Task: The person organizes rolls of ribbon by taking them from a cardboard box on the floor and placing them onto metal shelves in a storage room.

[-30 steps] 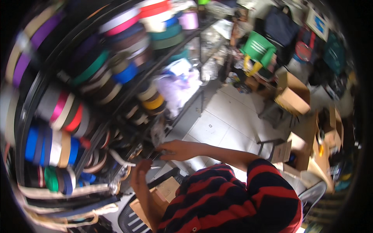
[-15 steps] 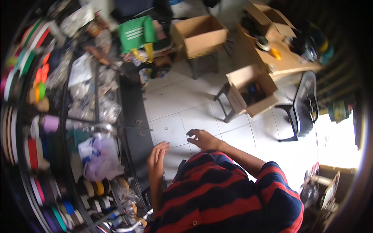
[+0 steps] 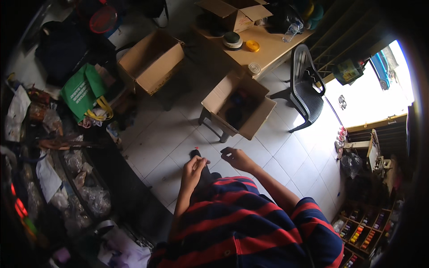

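My left hand (image 3: 195, 169) hovers in front of my striped shirt (image 3: 246, 219), its fingers loosely bent and apart, with nothing visible in them. Below it a dark shape, perhaps my shoe (image 3: 195, 153), shows against the white floor. My right hand (image 3: 237, 159) is to its right, palm inward, fingers half curled and open; its fingertips look dark, and I see no object in it. Neither hand touches anything I can make out. Nearest ahead is an open cardboard box (image 3: 259, 121) on a dark stool (image 3: 225, 136), with dark items inside.
Another open box (image 3: 163, 69) stands farther left, beside a green bag (image 3: 82, 91). A wooden table (image 3: 268, 51) holds rolls and a box (image 3: 239, 21). A black chair (image 3: 308, 100) stands right of it. Cluttered shelves (image 3: 85, 178) line my left; thread spools (image 3: 357, 234) sit in a rack at lower right.
My view has turned to the right, so the boxes, table and chair shift left and the spool rack appears. My left hand has come nearer the right, its fingers more bent.
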